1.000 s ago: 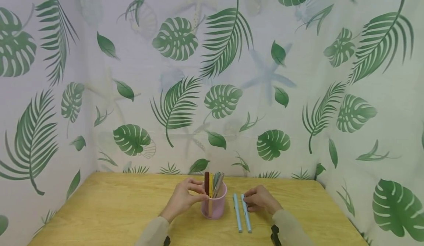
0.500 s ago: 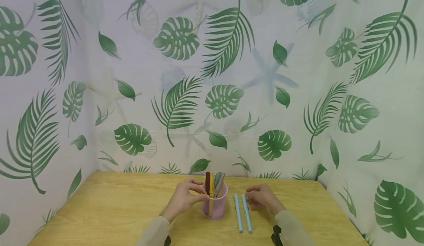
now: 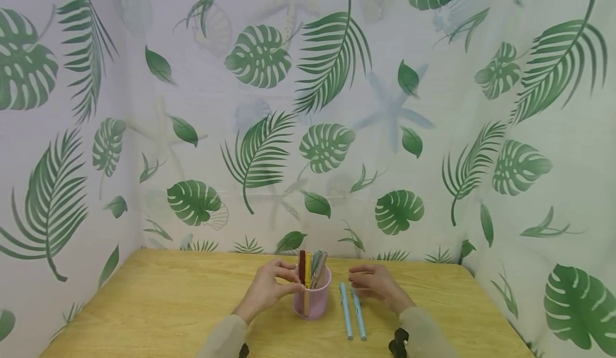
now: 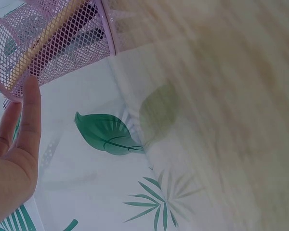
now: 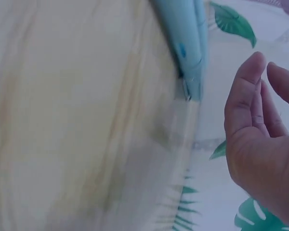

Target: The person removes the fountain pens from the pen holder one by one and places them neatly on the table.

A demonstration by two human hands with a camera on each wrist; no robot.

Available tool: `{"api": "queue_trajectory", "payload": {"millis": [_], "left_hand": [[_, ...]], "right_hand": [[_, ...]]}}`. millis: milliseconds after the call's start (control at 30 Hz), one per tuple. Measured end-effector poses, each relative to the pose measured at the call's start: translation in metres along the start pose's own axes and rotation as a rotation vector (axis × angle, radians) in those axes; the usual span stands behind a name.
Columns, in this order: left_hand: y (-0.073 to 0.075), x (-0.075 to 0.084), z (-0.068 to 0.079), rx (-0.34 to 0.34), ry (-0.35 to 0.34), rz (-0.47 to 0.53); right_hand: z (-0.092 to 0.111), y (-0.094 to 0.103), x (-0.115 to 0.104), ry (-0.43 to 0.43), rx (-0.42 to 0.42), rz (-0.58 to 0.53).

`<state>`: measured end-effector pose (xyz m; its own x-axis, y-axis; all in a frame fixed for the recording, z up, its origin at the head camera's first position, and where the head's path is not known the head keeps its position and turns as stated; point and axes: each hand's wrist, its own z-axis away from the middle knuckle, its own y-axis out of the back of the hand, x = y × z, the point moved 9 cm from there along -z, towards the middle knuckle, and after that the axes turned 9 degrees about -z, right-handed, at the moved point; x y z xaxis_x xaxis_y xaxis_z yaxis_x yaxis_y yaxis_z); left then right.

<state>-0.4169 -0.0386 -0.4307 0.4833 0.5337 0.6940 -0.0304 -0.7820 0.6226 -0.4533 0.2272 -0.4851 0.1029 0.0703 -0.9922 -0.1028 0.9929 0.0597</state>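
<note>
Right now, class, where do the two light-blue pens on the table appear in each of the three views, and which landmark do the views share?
Head: the light-blue pens lie low, a little right of the middle, just right of the pink cup.
Left wrist: not in it.
Right wrist: at the top edge, right of the middle, blurred, left of the right hand.
Shared landmark: the leaf-print wall.

1 table [image 3: 192, 304]; 1 cup [image 3: 315, 305]; 2 blue pens [image 3: 346, 315] [image 3: 359, 318]; 4+ other pens [image 3: 308, 268]
</note>
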Motion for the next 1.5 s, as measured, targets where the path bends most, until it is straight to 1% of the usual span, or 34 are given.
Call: {"api": "queue_trajectory", "payload": {"millis": [100,233,367,500,600,733,833,967,1133,1200,1367,1500], "left_hand": [[-0.001,0.000,0.000,-0.003,0.002,-0.005],[-0.001,0.000,0.000,-0.002,0.000,-0.001],[-0.001,0.000,0.000,-0.005,0.001,-0.011],[0.000,0.001,0.000,-0.008,0.009,-0.004],[0.001,0.002,-0.001,-0.004,0.000,-0.001],[0.000,0.002,-0.001,-0.001,-0.017,-0.020],[-0.002,0.001,0.000,-0.004,-0.013,-0.024],[-0.003,0.001,0.000,-0.001,-0.012,0.002],[-0.002,0.003,-0.002,0.003,-0.016,0.031],[-0.002,0.003,-0.002,0.003,-0.012,0.024],[-0.002,0.003,-0.002,0.003,-0.018,0.003],[-0.002,0.002,-0.002,0.001,-0.019,0.009]], "right_hand": [[0.000,-0.009,-0.007,0.023,-0.043,-0.017],[0.000,-0.021,-0.015,0.061,-0.120,-0.027],[-0.001,-0.031,-0.020,0.072,-0.153,-0.040],[-0.003,-0.038,-0.026,0.097,-0.147,-0.060],[-0.002,-0.042,-0.032,0.127,-0.132,-0.063],[0.000,-0.048,-0.039,0.155,-0.111,-0.077],[0.001,-0.052,-0.042,0.168,-0.105,-0.080],[0.000,-0.057,-0.045,0.192,-0.110,-0.075],[-0.002,-0.060,-0.052,0.241,-0.098,-0.074],[-0.002,-0.061,-0.054,0.251,-0.083,-0.077],[-0.001,-0.062,-0.057,0.256,-0.052,-0.089],[0.001,-0.064,-0.059,0.272,-0.054,-0.063]]}}
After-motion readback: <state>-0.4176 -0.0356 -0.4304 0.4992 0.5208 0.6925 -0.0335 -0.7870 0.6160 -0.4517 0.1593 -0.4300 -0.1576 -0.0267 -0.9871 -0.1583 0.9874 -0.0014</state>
